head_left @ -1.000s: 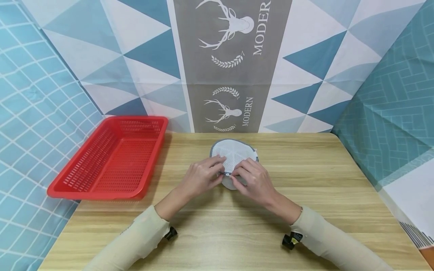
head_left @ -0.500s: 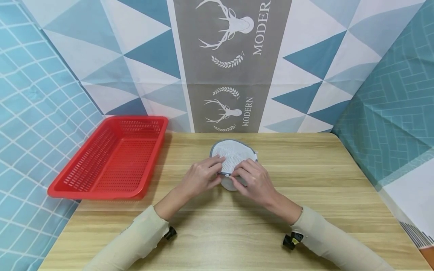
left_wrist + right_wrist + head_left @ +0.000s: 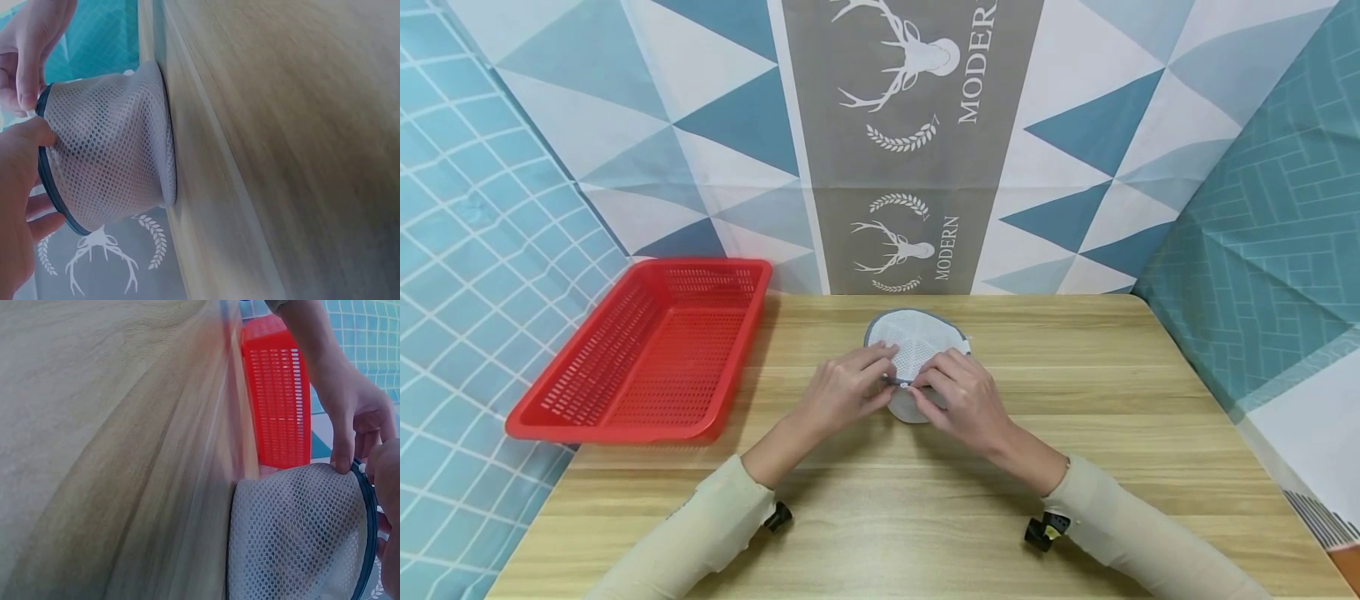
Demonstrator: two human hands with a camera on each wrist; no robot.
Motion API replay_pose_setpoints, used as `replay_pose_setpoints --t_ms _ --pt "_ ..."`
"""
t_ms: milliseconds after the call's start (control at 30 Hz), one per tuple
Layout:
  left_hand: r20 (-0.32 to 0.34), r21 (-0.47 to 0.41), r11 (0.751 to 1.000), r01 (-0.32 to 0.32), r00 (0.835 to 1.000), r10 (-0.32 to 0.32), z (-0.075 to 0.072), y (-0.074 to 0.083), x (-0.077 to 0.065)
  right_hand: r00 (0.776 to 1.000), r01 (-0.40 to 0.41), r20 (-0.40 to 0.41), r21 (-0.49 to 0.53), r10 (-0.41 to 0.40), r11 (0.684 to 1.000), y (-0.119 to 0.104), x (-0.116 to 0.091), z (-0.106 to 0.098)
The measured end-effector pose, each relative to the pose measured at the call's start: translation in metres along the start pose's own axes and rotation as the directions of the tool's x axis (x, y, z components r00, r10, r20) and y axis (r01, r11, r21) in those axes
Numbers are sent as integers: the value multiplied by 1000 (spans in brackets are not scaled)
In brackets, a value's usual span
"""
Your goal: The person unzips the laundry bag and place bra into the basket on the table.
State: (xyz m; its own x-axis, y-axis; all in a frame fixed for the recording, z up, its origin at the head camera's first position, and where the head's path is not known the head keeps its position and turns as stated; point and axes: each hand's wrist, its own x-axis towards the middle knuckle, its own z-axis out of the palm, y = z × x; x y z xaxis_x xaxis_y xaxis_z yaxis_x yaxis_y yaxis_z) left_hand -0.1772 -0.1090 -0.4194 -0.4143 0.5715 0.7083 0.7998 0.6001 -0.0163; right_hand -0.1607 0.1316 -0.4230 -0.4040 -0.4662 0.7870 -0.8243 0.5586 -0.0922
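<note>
A round white mesh laundry bag [image 3: 917, 333] with dark grey trim stands upright on the wooden table, its top facing the head camera. In the left wrist view the mesh side wall [image 3: 112, 144] rises from the table to a dark zipped rim. My left hand [image 3: 847, 385] pinches that rim on the near side, thumb outside the wall. Right beside it, my right hand [image 3: 964, 398] pinches the small white zipper pull [image 3: 905, 385] between thumb and forefinger. In the right wrist view both hands meet at the rim [image 3: 369, 531] of the bag.
A red plastic basket [image 3: 730, 392] with slotted walls stands at the left of the table [image 3: 880, 517]. Patterned cloth walls [image 3: 925, 167] enclose the back and both sides. A small black device [image 3: 1043, 532] sits at each wrist.
Both hands stay almost in place at the near rim of the bag. The rim and zipper pull shift only very slightly; the basket stays where it was.
</note>
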Motion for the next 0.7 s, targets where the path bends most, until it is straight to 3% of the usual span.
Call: replay_pose_setpoints --t_ms 400,700 --pt "47 -34 999 6 999 -4 1 -1 -1 1000 21 3 0 -21 1000 1 -2 3" --pt "38 -38 999 14 999 -12 1 -2 -1 1000 22 -5 3 -22 1000 -1 -2 4"
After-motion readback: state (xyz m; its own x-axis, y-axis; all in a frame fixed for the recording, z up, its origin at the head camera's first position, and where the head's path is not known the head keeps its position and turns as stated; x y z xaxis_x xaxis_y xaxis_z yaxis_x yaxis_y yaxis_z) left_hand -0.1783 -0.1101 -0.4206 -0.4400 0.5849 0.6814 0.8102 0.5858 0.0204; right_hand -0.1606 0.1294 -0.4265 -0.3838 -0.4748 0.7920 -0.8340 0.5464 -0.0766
